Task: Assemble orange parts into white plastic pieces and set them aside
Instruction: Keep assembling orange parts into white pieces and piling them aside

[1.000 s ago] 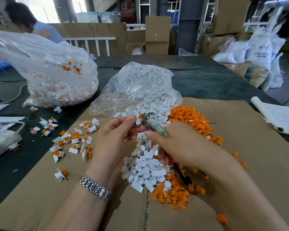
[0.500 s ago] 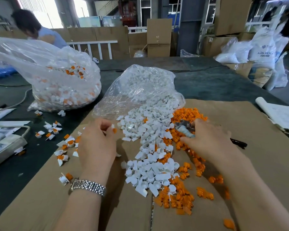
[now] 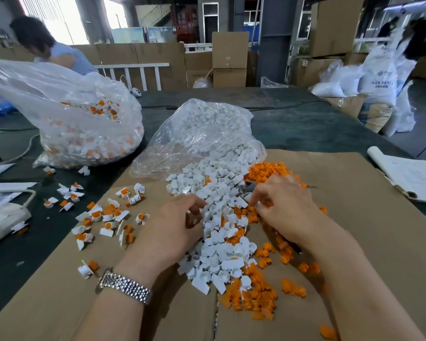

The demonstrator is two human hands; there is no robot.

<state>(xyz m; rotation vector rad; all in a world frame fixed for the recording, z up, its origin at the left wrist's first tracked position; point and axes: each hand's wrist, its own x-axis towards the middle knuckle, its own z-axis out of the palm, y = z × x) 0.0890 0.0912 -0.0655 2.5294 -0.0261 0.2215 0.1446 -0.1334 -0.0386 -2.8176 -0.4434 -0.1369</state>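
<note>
While reaching into the spilled white plastic pieces [image 3: 221,232] mid-cardboard, left hand [image 3: 175,230] with fingers curled among them, grip unclear. Right hand [image 3: 284,205] just right, fingertips pinching down at orange parts [image 3: 252,216] beside the white pile. Assembled pieces [image 3: 103,217] scattered near left, two clear bags farther back.
</note>
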